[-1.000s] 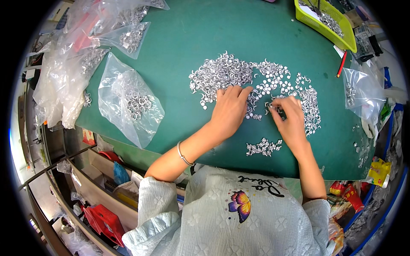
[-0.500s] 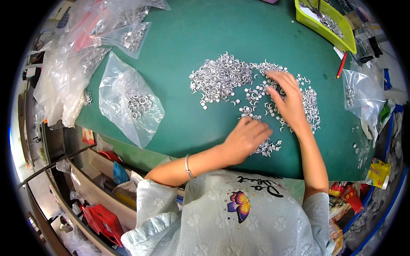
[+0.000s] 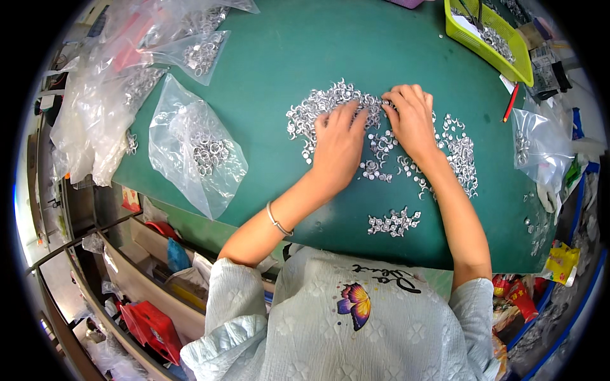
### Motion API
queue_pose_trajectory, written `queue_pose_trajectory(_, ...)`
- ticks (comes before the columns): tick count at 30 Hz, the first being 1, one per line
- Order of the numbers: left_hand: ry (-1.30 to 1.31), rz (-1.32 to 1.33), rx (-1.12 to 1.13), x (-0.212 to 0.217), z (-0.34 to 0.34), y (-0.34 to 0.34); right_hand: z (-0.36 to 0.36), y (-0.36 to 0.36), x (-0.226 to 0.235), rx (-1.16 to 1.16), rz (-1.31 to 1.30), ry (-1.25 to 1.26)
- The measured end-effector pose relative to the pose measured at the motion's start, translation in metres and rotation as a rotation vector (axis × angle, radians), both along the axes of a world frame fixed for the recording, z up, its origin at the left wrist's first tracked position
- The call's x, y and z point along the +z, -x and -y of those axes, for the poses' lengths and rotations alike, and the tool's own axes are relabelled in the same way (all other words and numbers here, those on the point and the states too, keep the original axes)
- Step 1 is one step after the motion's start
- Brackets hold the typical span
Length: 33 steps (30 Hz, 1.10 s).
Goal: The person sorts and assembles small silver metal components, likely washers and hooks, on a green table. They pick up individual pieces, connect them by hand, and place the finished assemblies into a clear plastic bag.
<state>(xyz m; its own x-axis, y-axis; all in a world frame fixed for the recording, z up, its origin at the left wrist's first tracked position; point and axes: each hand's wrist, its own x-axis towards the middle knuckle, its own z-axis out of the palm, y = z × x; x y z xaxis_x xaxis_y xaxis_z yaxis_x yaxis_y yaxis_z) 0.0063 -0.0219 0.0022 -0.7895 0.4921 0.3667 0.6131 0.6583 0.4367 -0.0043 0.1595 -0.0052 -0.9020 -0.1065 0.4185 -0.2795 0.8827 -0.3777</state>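
A heap of small silver crescent-shaped metal pieces (image 3: 306,114) lies on the green table mat. My left hand (image 3: 340,147) rests on the heap's near right side, its fingers spread and bent down among the pieces. At the heap's right edge is my right hand (image 3: 413,124), fingers bent and thumb apart, the tips touching pieces there. Neither hand visibly holds anything, though the fingertips are partly hidden. Looser silver pieces (image 3: 381,145) lie between the hands, and a longer scatter (image 3: 462,162) runs right of my right wrist. Nearer me sits a small separate cluster (image 3: 394,223).
On the left lies a clear plastic bag of metal rings (image 3: 210,155), with more filled bags (image 3: 95,120) behind it. A yellow-green basket (image 3: 518,60) of metal parts stands far right, near a red pencil (image 3: 510,103) and another clear bag (image 3: 540,140).
My left hand has moved up and away from the near cluster to the large heap, uncovering that cluster. My right hand has shifted slightly left and away from me, to the heap's edge.
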Motion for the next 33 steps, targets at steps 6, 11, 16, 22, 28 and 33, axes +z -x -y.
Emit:
queue_pose_trajectory(6,0.026,-0.009,0.044,-0.008,0.005,0.013,-0.001,-0.042,0.033,0.089,0.076,0.139)
queue_pose_trajectory(11,-0.001,-0.01,0.053,-0.005,0.006,0.012,0.004,-0.111,0.058,0.354,0.481,0.095)
queue_pose_trajectory(16,0.056,-0.041,0.04,-0.01,0.006,0.015,-0.006,-0.092,0.057,0.311,0.511,0.244)
queue_pose_trajectory(22,0.022,-0.06,0.026,-0.007,0.001,0.019,0.016,-0.03,0.021,0.166,0.125,0.148)
queue_pose_trajectory(28,0.081,0.004,0.103,0.008,0.025,0.012,-0.01,-0.065,0.017,0.17,0.163,-0.079)
queue_pose_trajectory(33,0.332,0.034,0.029,0.001,0.032,-0.016,0.004,-0.073,0.028,0.094,0.217,0.046)
